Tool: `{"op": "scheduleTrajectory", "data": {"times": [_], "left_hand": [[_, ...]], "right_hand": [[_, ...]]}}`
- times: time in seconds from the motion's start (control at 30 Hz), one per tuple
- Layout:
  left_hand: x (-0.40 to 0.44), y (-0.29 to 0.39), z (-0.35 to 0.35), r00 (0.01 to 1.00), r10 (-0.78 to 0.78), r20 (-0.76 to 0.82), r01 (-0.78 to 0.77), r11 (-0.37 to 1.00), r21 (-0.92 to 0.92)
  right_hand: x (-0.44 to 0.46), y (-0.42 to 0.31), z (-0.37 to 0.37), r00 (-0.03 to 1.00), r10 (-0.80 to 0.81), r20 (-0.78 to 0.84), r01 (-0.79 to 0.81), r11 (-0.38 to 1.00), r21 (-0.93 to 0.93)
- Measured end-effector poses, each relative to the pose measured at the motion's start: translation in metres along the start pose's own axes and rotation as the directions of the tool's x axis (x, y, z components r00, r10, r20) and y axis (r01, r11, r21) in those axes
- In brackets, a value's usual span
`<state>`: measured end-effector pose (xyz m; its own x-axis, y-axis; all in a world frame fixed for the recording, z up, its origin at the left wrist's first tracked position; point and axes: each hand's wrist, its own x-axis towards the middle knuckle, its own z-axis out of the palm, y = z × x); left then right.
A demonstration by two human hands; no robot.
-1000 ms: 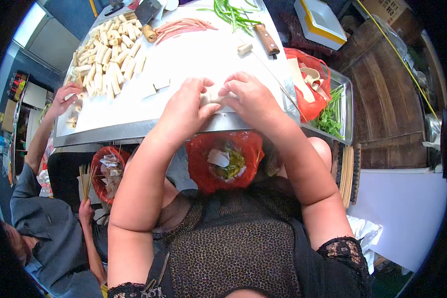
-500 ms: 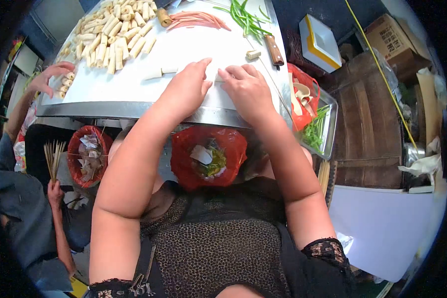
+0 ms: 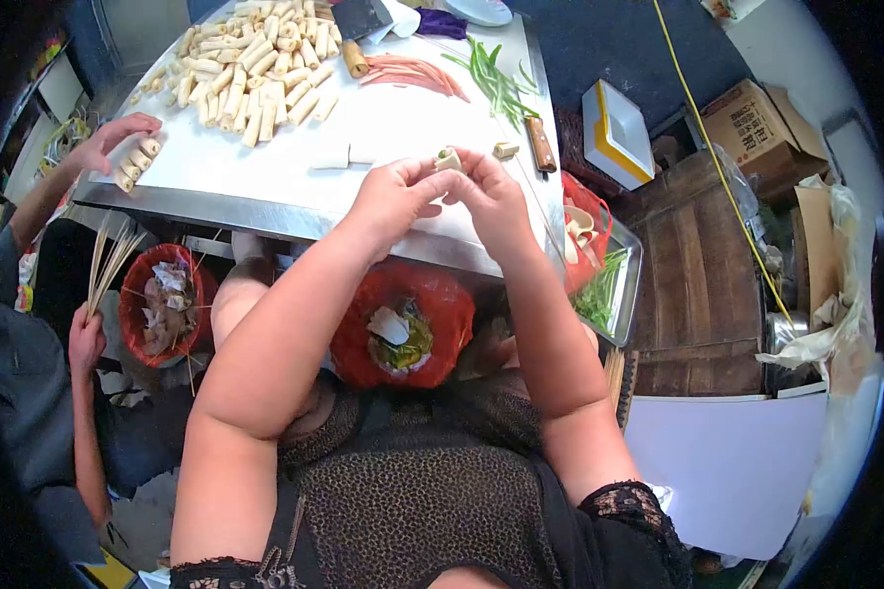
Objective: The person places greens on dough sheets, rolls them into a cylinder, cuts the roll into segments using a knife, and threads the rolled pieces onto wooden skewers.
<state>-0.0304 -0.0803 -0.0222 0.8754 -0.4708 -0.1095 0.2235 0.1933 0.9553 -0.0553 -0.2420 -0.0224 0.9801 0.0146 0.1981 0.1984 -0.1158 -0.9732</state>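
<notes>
Between the fingertips of both hands is a small pale roll, a tofu-skin roll by its look, its end showing something green. My left hand is closed at its near left side. My right hand closes round it from the right, fingers curled and partly hiding it. Both hands are just above the white tabletop, near its front edge. Left of them lie flat pale sheets. A finished roll rests to the right, beside a wooden-handled knife.
A heap of rolls, pink strips and green strips lie farther back. At left, a co-worker's hand touches several rolls; the other grips skewers. Red-lined bins stand below the table edge.
Both my hands, low on the tabletop before, have come together and lifted; the roll now shows between their fingers. The co-worker's hand has come down onto the rolls at left. The view has shifted slightly.
</notes>
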Motion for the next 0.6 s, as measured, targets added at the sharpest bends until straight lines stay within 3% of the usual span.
{"op": "scheduleTrajectory", "data": {"times": [0.17,0.23,0.27,0.3,0.33,0.37,0.4,0.43,0.57,0.6], "left_hand": [[-0.01,0.001,0.004,0.998,-0.03,-0.047,0.021,0.985,-0.173],[-0.005,-0.005,-0.003,0.993,0.037,-0.111,-0.037,0.999,0.0],[-0.002,-0.004,-0.007,0.993,0.042,-0.106,-0.042,0.999,0.001],[0.0,-0.003,-0.011,0.986,0.106,-0.129,-0.082,0.98,0.18],[0.0,-0.004,-0.013,0.976,0.168,-0.138,-0.11,0.929,0.353],[-0.001,-0.005,-0.015,0.977,0.168,-0.131,-0.112,0.928,0.355],[-0.002,-0.004,-0.017,0.928,0.369,-0.048,-0.25,0.712,0.656],[-0.003,-0.004,-0.017,0.85,0.517,0.101,-0.337,0.386,0.859],[0.01,-0.019,-0.018,0.868,0.471,0.159,-0.328,0.301,0.895],[0.015,-0.022,-0.019,0.875,0.458,0.156,-0.299,0.26,0.918]], "right_hand": [[-0.018,-0.007,0.005,1.0,0.001,-0.007,0.0,0.997,0.079],[-0.024,-0.002,-0.006,0.997,-0.078,0.011,0.076,0.932,-0.355],[-0.022,0.0,-0.02,0.982,-0.19,-0.012,0.142,0.771,-0.621],[-0.018,0.006,-0.038,0.956,-0.286,-0.061,0.129,0.598,-0.791],[-0.017,0.004,-0.051,0.917,-0.385,-0.103,0.048,0.361,-0.931],[-0.017,0.012,-0.067,0.911,-0.379,-0.161,-0.073,0.236,-0.969],[-0.016,0.021,-0.081,0.947,-0.27,-0.176,-0.134,0.166,-0.977],[-0.017,0.023,-0.087,0.967,-0.156,-0.201,-0.189,0.089,-0.978],[-0.031,0.029,-0.093,0.977,-0.168,-0.129,-0.099,0.179,-0.979],[-0.04,0.027,-0.09,0.983,-0.128,-0.131,-0.095,0.257,-0.962]]}}
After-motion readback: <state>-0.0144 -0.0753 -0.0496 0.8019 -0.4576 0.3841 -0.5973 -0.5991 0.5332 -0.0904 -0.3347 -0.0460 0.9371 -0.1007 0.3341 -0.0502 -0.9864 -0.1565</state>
